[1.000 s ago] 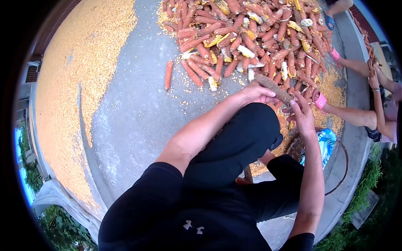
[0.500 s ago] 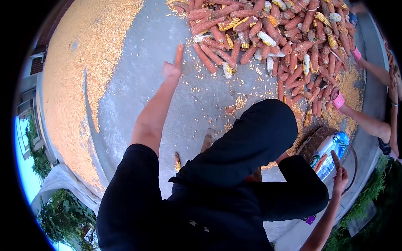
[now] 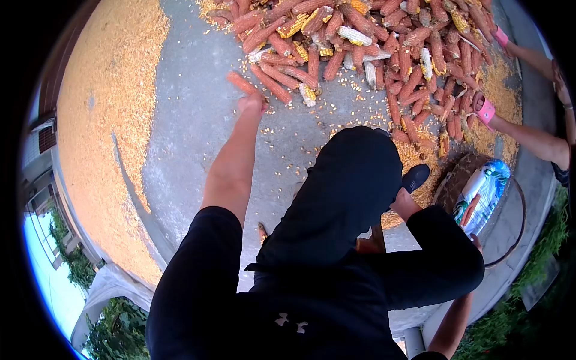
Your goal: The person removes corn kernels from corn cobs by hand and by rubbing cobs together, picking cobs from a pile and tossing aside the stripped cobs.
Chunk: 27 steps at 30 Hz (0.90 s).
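Observation:
My left hand (image 3: 252,104) reaches out over the concrete, closed on one end of a reddish corn cob (image 3: 240,83) that looks stripped of kernels. Several similar cobs lie just beyond it at the near edge of the big cob pile (image 3: 408,60). My right hand (image 3: 477,242) is mostly hidden behind my bent knee; only a bit of it shows beside the basket (image 3: 449,186), so its grip is hidden. Inside the basket, a reddish cob (image 3: 471,210) lies against a shiny blue and white bag (image 3: 491,186).
Shelled corn kernels (image 3: 108,108) cover the ground on the left, and more are scattered around the pile. Another person's feet in pink sandals (image 3: 485,110) are at the right. The basket's hoop handle (image 3: 521,222) sticks out. A small cob (image 3: 262,231) lies near my leg.
The cob in my left hand has swung from upright to tilted left as the wrist turned. My right hand, earlier holding a cob above the basket, has dropped behind my knee. The view has shifted.

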{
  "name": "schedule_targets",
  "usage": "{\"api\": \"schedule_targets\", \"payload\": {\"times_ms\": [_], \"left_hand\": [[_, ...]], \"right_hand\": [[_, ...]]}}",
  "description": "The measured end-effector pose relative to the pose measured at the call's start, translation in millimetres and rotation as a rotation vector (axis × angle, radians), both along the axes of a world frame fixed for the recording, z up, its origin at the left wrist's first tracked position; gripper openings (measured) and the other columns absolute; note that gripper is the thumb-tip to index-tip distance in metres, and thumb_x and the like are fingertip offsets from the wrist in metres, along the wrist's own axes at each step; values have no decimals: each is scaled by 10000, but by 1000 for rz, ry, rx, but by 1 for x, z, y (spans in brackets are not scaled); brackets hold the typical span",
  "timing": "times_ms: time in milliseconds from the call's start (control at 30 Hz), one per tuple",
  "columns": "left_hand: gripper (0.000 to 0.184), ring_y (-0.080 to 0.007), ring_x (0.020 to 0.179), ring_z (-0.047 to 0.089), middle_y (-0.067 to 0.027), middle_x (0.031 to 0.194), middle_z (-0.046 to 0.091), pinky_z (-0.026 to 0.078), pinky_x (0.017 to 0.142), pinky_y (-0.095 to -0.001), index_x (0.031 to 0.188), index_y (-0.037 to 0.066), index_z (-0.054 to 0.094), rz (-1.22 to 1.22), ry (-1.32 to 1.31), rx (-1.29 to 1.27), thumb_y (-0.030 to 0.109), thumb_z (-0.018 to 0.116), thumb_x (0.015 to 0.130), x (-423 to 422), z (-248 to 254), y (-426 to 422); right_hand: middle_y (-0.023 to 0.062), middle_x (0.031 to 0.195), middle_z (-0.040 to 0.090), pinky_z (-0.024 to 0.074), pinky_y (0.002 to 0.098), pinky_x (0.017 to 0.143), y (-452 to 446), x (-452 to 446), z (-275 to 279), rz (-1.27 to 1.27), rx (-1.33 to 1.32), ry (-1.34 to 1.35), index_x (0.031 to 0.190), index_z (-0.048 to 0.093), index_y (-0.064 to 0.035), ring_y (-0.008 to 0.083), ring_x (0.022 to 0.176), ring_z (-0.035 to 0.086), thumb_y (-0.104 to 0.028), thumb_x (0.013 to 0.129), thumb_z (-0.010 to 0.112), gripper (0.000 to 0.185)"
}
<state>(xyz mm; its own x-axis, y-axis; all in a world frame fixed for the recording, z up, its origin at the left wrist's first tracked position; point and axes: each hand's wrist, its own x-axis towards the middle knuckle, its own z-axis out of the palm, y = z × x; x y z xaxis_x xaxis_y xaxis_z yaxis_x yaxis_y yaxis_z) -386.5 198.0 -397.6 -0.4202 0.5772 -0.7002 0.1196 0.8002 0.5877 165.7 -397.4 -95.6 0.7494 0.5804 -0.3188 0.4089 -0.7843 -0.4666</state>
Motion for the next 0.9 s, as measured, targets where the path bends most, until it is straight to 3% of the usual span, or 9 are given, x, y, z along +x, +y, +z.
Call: {"api": "schedule_targets", "payload": {"times_ms": [33, 100, 233, 300, 367, 567, 733, 767, 900], "left_hand": [[247, -207, 591, 639, -99, 755, 682, 549, 532, -357, 926, -13, 697, -29, 20, -21, 203, 741, 814, 23, 10, -3], [292, -218, 642, 648, -110, 833, 693, 564, 583, -380, 985, -11, 685, -74, 98, -31, 197, 777, 802, 52, 13, -7], [549, -281, 857, 693, -144, 1079, 688, 593, 725, -461, 1198, -10, 607, 120, 17, 171, 172, 865, 750, 79, 13, 11], [853, -320, 1057, 656, -206, 1256, 620, 573, 869, -427, 1375, -55, 436, 18, 241, 34, 212, 903, 712, 78, 2, 40], [924, -335, 1119, 648, -219, 1311, 599, 569, 915, -423, 1424, -67, 385, 10, 288, 10, 196, 904, 707, 72, -17, 51], [507, -309, 943, 698, -130, 1146, 663, 599, 816, -480, 1229, -11, 559, 251, -148, 218, 27, 801, 785, 70, -26, 47], [414, -316, 1070, 670, -124, 1192, 660, 537, 994, -494, 1263, 17, 557, 155, -722, 270, 104, 697, 884, 55, 19, 15], [505, -323, 1178, 624, -133, 1247, 642, 504, 1056, -486, 1349, 26, 506, 117, -849, 274, 107, 689, 885, 54, 40, 5], [590, -332, 1278, 549, -134, 1326, 606, 389, 1150, -512, 1411, 33, 451, 88, -1064, 280, 190, 682, 892, 77, 133, -23]], "right_hand": [[91, 968, 688, 509, 344, 811, 11, -8, 1, 24, 15, -14, 1278, 622, -17, 191, 920, 641, -190, 950, 617, 371], [151, 1170, 633, 489, 358, 930, 38, -11, 13, -56, -186, 129, 1322, 571, 15, 243, 1039, 623, -128, 961, 606, 390], [142, 1127, 636, 486, 347, 876, 27, 0, -2, -97, -224, 134, 1310, 581, 24, 231, 983, 620, -118, 949, 626, 391], [134, 1102, 641, 485, 342, 852, 21, 3, -11, -103, -229, 150, 1302, 587, 25, 222, 960, 620, -121, 948, 628, 385], [125, 1078, 646, 484, 336, 827, 14, 8, -18, -115, -235, 174, 1295, 594, 26, 213, 937, 620, -124, 948, 630, 380], [101, 1003, 660, 480, 320, 754, -5, 14, -40, -136, -255, 243, 1271, 614, 29, 187, 868, 620, -133, 946, 638, 364], [80, 941, 672, 477, 306, 693, -14, 32, -52, -134, -248, 296, 1251, 630, 31, 165, 811, 619, -141, 944, 644, 352], [76, 929, 674, 477, 303, 681, -13, 39, -52, -137, -234, 298, 1247, 633, 31, 161, 799, 619, -142, 944, 645, 350], [53, 911, 679, 467, 272, 634, 12, 54, -27, -208, 16, 195, 1243, 646, 27, 126, 769, 622, -172, 975, 627, 334]]}}
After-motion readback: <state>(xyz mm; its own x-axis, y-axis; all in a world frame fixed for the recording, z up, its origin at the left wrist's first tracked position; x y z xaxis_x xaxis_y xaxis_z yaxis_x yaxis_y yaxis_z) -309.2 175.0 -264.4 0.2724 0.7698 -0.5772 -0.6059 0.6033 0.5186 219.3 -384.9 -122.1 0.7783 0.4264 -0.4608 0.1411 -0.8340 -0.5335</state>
